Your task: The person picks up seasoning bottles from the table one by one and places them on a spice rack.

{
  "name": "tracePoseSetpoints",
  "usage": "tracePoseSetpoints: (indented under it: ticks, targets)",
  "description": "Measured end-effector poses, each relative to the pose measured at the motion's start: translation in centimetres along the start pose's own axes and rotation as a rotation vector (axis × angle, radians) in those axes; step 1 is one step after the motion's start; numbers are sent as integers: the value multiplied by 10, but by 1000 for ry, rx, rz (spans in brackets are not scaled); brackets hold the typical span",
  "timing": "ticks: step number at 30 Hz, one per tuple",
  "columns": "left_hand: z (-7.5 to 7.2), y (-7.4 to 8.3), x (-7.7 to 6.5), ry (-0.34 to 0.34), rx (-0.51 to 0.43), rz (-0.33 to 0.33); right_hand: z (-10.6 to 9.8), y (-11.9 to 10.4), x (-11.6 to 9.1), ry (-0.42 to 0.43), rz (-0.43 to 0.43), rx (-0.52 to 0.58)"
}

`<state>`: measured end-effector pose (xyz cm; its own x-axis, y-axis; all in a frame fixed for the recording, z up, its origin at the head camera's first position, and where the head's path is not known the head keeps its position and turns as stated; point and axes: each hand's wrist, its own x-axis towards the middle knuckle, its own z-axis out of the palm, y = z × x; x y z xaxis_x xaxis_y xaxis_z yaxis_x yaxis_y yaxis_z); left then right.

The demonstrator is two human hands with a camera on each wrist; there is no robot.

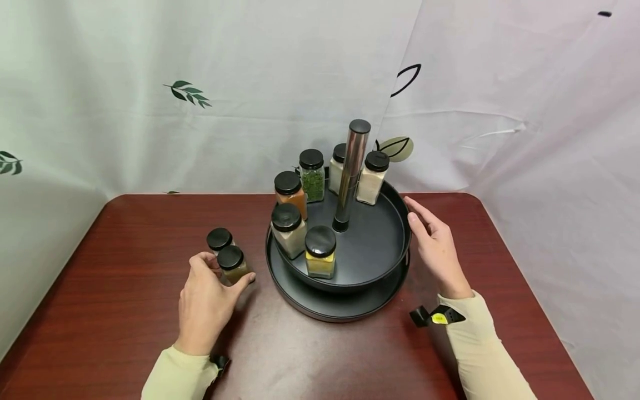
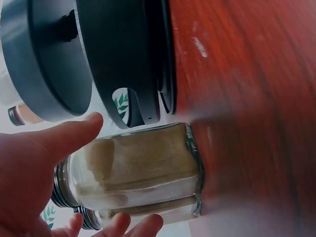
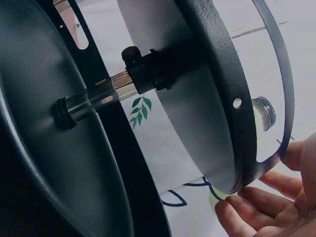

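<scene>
My left hand (image 1: 205, 300) reaches around a square glass jar of brownish spice (image 1: 235, 268) with a black lid, which stands on the table. In the left wrist view the thumb (image 2: 74, 136) is spread above the jar, apart from it, and the fingertips (image 2: 148, 224) lie along its other side. A second jar (image 1: 219, 239) stands right behind it. On the right, my right hand (image 1: 437, 247) touches the outer rim of a black two-tier turntable's upper tray (image 1: 372, 250) with loosely extended fingers (image 3: 256, 200).
Jars of yellow spice (image 1: 320, 253), tan powder (image 1: 289, 229), orange powder (image 1: 291, 194) and green herb (image 1: 312, 175), plus two pale ones, stand on the upper tray around a shiny post (image 1: 351, 172). The lower tray (image 1: 330, 311) sits on the dark red table (image 1: 125, 311). A white curtain (image 1: 250, 55) hangs behind.
</scene>
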<state>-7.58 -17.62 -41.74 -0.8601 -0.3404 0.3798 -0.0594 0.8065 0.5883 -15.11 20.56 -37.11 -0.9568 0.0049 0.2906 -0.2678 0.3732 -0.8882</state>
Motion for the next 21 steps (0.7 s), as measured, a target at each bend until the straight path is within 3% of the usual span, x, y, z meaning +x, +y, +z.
tracePoseSetpoints:
  ticks: [8, 21]
  targets:
    - [3, -1, 1, -1, 53, 37, 2, 1, 0, -26, 27, 42]
    - [4, -3, 3, 7, 83, 49, 4, 3, -6, 11, 30, 22]
